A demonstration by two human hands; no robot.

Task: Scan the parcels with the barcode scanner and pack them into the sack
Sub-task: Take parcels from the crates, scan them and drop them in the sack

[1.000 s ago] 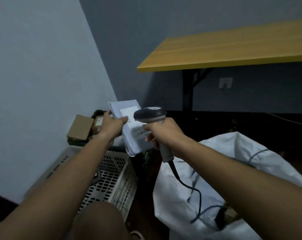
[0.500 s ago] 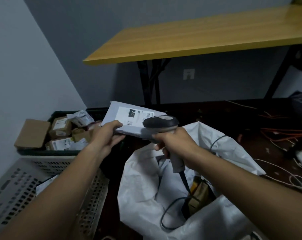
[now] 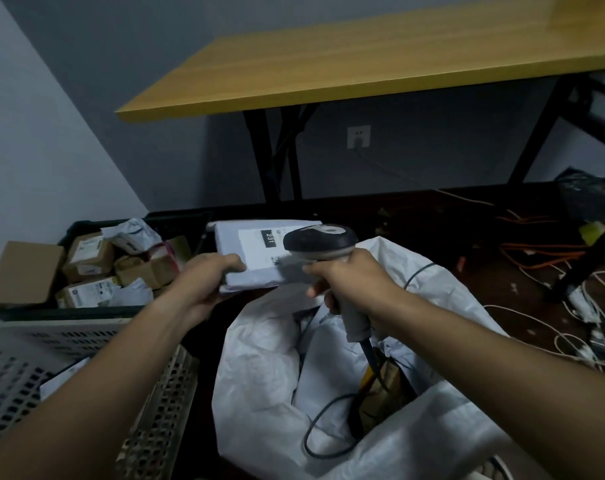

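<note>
Parcel first: the flat white plastic mailer with a printed shipping label [image 3: 259, 252] sits label-up in my left hand [image 3: 204, 282], thumb curled over its near edge and fingers under it, just above and behind the open mouth of the white woven sack [image 3: 259, 358]. My right hand [image 3: 349, 282] is wrapped tight round the handle of the dark grey corded barcode scanner [image 3: 320, 241], whose head hangs over the label's right side, almost touching it. Its cable drops into the sack, where a few packed items show.

What has changed in the last second matters. 1.0 s ago I held the mailer nearly upright over the pale perforated plastic crate [image 3: 86, 368], with the scanner pointed at its face. Now it lies close to flat and has come across toward the sack, and the view has swung right with it — the sack mouth sits below both hands. I read that as the scan being finished or nearly so, though no beam or light shows either way.

If so, the next move is simple — lower the mailer past the scanner cable and let go. The cable loop lying in the opening could snag it.

Behind my left hand, the black tray of brown cardboard boxes and crumpled mailers [image 3: 96, 268] holds plenty more parcels, so this job looks far from done.
</note>
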